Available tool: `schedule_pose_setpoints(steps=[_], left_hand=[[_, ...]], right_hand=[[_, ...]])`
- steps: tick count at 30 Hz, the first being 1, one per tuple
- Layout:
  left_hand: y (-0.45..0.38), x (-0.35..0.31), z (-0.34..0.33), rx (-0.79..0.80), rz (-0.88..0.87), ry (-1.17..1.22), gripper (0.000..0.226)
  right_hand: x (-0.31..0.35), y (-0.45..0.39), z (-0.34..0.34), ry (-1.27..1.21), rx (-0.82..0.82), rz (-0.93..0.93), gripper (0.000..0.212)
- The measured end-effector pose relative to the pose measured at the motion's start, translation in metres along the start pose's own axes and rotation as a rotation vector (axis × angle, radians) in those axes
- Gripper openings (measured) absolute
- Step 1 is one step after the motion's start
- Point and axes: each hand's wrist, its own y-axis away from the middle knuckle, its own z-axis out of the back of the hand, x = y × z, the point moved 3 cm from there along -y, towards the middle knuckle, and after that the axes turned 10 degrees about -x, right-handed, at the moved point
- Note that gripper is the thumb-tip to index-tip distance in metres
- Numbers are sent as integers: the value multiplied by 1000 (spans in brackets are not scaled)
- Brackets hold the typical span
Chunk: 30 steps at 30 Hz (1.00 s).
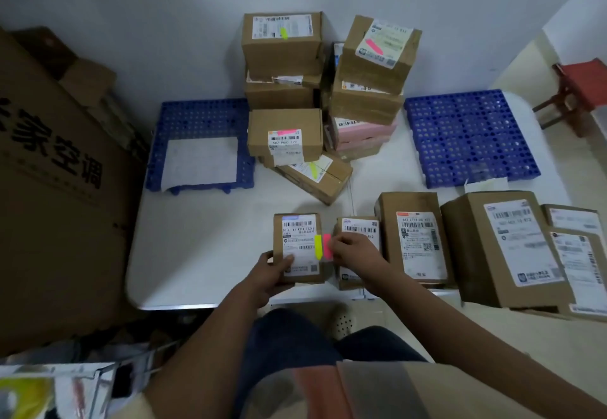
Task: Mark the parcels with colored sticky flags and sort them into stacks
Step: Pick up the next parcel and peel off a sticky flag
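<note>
Head view. Your left hand (274, 270) grips a small parcel (298, 247) by its lower left corner, thumb curled onto the label, holding it at the near edge of the white table (197, 254). A yellow flag (318, 247) sits on the right edge of that parcel's label. Your right hand (353, 252) pinches a pink flag (327, 246) just beside the yellow one, fingertips closed on it; whether the pink flag is stuck to the parcel or only held against it cannot be told.

Unmarked parcels lie along the near right edge: a small one (359, 231) under your right hand, a medium one (415, 238) and a large one (505, 244). Toward the far edge, against the wall, stand two stacks: the left stack (282, 57) has a yellow flag on top, the right stack (371, 67) a pink one. A smaller pile (285, 136) in front shows both pink and yellow flags. Blue pallets sit at the far left (197, 116) and far right (469, 136).

Risks, as judged: two colours on one parcel would make its stack ambiguous. Settle on one before you sort. The flag overhangs the label edge and may peel or catch when you stack. The right stack leans unevenly, so adding weight could topple it.
</note>
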Motion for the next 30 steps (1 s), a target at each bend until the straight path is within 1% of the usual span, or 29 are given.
schedule_pose_setpoints(steps=[3,6,9,13,16,22,30], left_hand=[[1,0,10,-40,-15,55,48],[-2,-2,25,-69,-88,101,57],[-6,-8,38,-58,-166,188,55],[-11,-27,56,-37,-207,290,54],[-10,-40,60,-8,-228,259,51],[-9,-64,58,49,-275,204,54],[-12,-81,62,53,-309,145,55]], right_hand=[[0,-1,1,-17,-4,-9,22],[1,-4,1,-43,-23,-23,22],[8,-8,-1,-140,-69,-40,21],[18,-16,-4,-256,-158,-45,16],[23,-22,-13,-265,-193,-68,15],[39,-25,-36,-228,-209,-56,17],[42,-28,-51,-253,-239,-68,13]])
